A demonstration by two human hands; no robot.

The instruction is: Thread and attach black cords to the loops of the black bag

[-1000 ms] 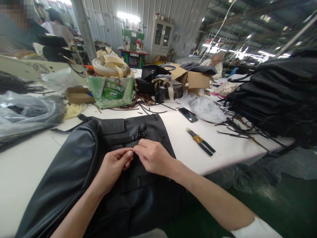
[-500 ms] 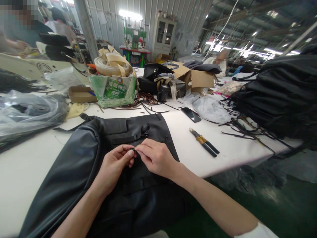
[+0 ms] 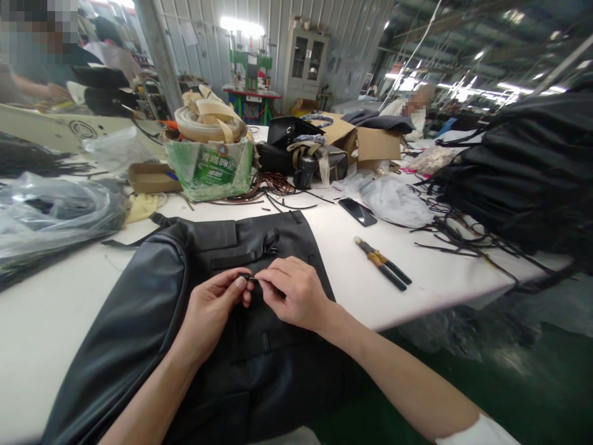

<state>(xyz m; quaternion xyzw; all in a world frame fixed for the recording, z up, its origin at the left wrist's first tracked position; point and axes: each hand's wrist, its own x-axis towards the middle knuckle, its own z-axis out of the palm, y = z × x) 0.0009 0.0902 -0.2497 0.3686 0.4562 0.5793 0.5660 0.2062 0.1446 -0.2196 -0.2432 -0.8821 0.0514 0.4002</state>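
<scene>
A black bag (image 3: 143, 296) with straps and loops lies on the white table in front of me. Above its middle, my left hand (image 3: 217, 300) pinches a small black piece (image 3: 244, 276) between thumb and fingers. A thin cord-like end (image 3: 252, 279) sticks out of that piece towards the right. My right hand (image 3: 291, 290) pinches this thin end with thumb and forefinger, close to the left fingertips. What exactly the small piece is, I cannot make out. A black strap (image 3: 234, 260) lies on the bag just beyond my hands.
Pliers (image 3: 382, 264) and a phone (image 3: 357, 212) lie to the right on the table (image 3: 370, 312). A green basket (image 3: 208, 170) holds rolled webbing. Black bags (image 3: 523, 167) are piled at right, plastic wrapping (image 3: 60, 207) at left. Another person (image 3: 50, 55) sits at far left.
My right hand has moved slightly away from my left, so a short gap with the thin end now shows between the fingertips. The small black piece is more visible.
</scene>
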